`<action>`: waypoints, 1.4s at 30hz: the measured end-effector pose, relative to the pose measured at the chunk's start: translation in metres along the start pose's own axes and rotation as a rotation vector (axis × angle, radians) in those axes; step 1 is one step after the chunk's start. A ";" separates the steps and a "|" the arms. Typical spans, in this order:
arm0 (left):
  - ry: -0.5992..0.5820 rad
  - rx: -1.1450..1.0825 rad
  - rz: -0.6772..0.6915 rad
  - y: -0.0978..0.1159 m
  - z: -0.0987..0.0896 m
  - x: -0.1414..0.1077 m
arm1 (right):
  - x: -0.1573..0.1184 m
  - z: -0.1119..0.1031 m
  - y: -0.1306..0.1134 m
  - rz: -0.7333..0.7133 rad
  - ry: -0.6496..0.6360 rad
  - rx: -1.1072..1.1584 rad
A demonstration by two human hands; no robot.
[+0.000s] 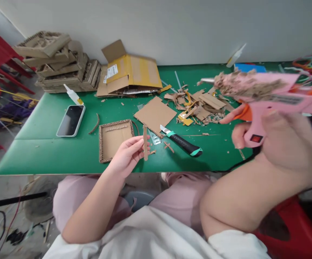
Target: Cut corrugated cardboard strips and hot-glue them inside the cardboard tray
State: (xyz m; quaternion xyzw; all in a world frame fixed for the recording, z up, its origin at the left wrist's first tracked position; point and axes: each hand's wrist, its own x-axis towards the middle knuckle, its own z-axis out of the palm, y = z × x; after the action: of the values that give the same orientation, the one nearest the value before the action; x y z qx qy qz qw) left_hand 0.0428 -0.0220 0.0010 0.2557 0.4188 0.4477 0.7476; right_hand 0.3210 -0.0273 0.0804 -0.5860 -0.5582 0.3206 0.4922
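Between the thumb and fingers of my left hand (129,153) is a narrow cardboard strip (145,144), held upright near the table's front edge. My right hand (285,144) grips a pink hot glue gun (261,104) by its handle, raised at the right with its nozzle pointing left. Bits of cardboard cling to the gun's barrel. A shallow square cardboard tray (116,158) with corrugated walls lies just left of my left hand, with a short corrugated strip (116,127) inside. To the right of the held strip lies a utility knife (183,142), its blade out.
A square cardboard piece (156,113) and a heap of scraps (199,104) lie mid-table. At the left are a phone (71,120), a glue bottle (73,95) and stacked cardboard trays (56,61). An opened carton (134,72) stands at the back. A black cable (242,162) runs below the gun.
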 end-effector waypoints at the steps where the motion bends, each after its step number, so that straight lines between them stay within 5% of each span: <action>1: -0.002 -0.003 0.007 0.002 0.000 0.000 | 0.003 0.003 0.007 -0.025 -0.030 0.121; 9: 0.014 -0.063 -0.027 -0.001 0.003 0.001 | 0.028 0.011 0.045 0.267 -0.199 0.463; 18: 0.031 -0.038 -0.071 -0.012 0.004 0.002 | 0.022 0.008 0.060 0.533 -0.422 -0.049; 26: 0.010 0.013 -0.090 -0.020 0.006 0.004 | 0.029 0.005 0.086 0.587 -0.279 -0.156; 30: 0.029 0.140 -0.042 -0.024 0.009 0.004 | 0.027 -0.001 0.090 0.539 -0.315 -0.241; 33: 0.009 0.473 0.126 -0.023 0.018 0.009 | 0.026 -0.002 0.093 0.508 -0.349 -0.262; 38: -0.219 1.645 0.649 -0.009 0.057 0.048 | 0.027 -0.003 0.098 0.523 -0.344 -0.218; 40: -0.374 2.073 0.647 -0.006 0.076 0.071 | 0.027 -0.003 0.097 0.530 -0.349 -0.213; 42: -0.432 2.163 0.639 -0.007 0.089 0.091 | 0.027 -0.004 0.097 0.535 -0.354 -0.208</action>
State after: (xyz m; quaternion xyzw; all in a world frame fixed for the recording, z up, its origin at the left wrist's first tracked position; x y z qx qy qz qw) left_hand 0.1445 0.0542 0.0063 0.9301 0.3632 -0.0304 0.0451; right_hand 0.3624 0.0087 -0.0037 -0.6939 -0.4913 0.4765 0.2238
